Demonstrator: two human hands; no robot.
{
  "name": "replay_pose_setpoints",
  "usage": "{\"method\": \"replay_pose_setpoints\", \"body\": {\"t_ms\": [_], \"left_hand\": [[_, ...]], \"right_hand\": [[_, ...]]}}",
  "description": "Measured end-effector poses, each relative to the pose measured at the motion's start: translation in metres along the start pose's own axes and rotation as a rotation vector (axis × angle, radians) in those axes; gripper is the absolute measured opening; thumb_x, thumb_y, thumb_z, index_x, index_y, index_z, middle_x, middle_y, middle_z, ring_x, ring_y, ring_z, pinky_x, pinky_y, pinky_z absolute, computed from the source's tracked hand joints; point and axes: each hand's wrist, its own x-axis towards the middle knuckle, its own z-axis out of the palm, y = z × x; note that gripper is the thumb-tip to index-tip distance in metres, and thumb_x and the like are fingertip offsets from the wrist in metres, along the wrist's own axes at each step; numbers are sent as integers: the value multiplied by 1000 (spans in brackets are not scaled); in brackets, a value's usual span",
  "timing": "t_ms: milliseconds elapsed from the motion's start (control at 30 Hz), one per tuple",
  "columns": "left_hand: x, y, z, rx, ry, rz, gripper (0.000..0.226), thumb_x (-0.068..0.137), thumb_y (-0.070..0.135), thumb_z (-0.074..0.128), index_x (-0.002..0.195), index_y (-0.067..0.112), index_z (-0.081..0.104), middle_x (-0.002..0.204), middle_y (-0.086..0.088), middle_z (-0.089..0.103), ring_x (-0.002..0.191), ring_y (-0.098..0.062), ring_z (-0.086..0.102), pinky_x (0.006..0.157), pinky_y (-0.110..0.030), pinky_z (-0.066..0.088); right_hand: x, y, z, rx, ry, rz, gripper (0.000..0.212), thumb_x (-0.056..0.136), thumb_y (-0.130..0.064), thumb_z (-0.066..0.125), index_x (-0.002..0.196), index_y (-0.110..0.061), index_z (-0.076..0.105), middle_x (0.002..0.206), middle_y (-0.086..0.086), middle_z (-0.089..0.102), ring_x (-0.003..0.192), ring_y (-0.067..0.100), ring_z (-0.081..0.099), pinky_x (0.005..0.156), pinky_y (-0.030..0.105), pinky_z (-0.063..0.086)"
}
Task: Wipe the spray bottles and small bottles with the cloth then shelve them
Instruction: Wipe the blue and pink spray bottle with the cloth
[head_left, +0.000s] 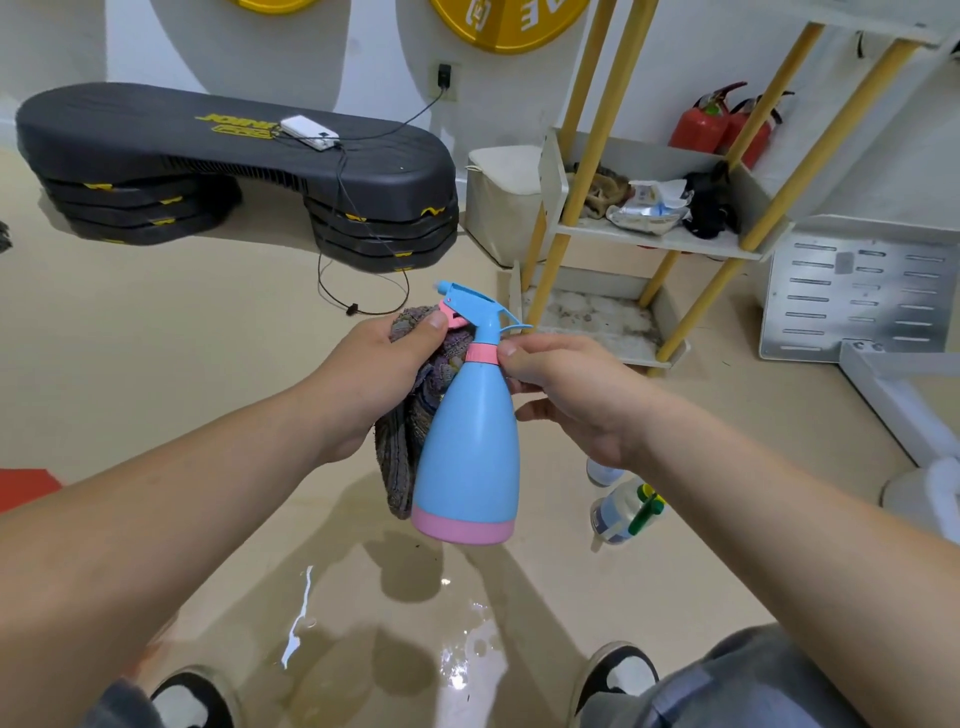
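Observation:
A blue spray bottle with a pink base, pink collar and blue trigger head hangs upright above the floor at the centre. My right hand pinches it at the pink collar. My left hand grips a grey-purple cloth bunched against the bottle's neck and trigger; the cloth's tail hangs down beside the bottle's left side. On the floor under my right forearm stand a clear bottle with a green and yellow spray top and a small white bottle, partly hidden.
A white shelf rack with yellow poles stands ahead right; its middle shelf holds rags and a packet, its bottom shelf is stained. Black step platforms, two red extinguishers and a white panel surround it. The floor is wet near my shoes.

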Motion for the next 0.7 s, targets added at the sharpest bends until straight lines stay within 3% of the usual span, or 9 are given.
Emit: {"method": "replay_pose_setpoints", "body": {"t_ms": [267, 367, 467, 567, 633, 700], "left_hand": [[-2, -3, 3, 36, -13, 17, 33, 106, 48, 54, 111, 23, 75, 104, 1, 81, 103, -21, 77, 92, -38, 59], [0, -3, 7, 23, 157, 19, 31, 109, 41, 50, 102, 25, 76, 92, 3, 81, 87, -16, 77, 72, -24, 57], [-1, 6, 5, -48, 391, 76, 39, 108, 36, 47, 95, 9, 71, 73, -4, 74, 57, -14, 71, 55, -19, 53], [-11, 16, 12, 116, 342, 248, 41, 107, 44, 47, 93, 15, 73, 68, 5, 71, 52, -11, 62, 51, -23, 45], [-18, 9, 24, 231, 146, 281, 41, 106, 53, 43, 99, 24, 72, 70, 15, 67, 62, -6, 61, 61, -28, 46], [-24, -4, 34, 316, -40, 239, 48, 99, 64, 34, 126, 38, 64, 110, 21, 71, 104, -3, 66, 92, -37, 50]], "right_hand": [[-2, 2, 3, -94, 3, -54, 31, 96, -39, 71, 107, -11, 79, 118, 3, 77, 109, 22, 68, 94, 42, 52], [-2, 1, 5, -111, 62, -48, 33, 94, -40, 73, 103, -9, 79, 114, 6, 77, 110, 28, 69, 98, 46, 54], [-3, -2, 3, -112, 123, -30, 29, 96, -39, 72, 108, -13, 77, 110, 3, 77, 94, 13, 68, 78, 27, 52], [-4, -3, 2, -86, 140, -44, 27, 97, -37, 71, 110, -15, 77, 98, -8, 74, 71, -5, 62, 64, 14, 45], [-5, -4, 6, -73, 138, -74, 28, 98, -32, 70, 105, -5, 76, 84, -6, 69, 59, -4, 56, 58, 9, 44], [-5, -5, 11, -68, 155, -93, 28, 98, -20, 66, 102, 8, 70, 77, 0, 60, 59, 3, 51, 54, 11, 40]]}}
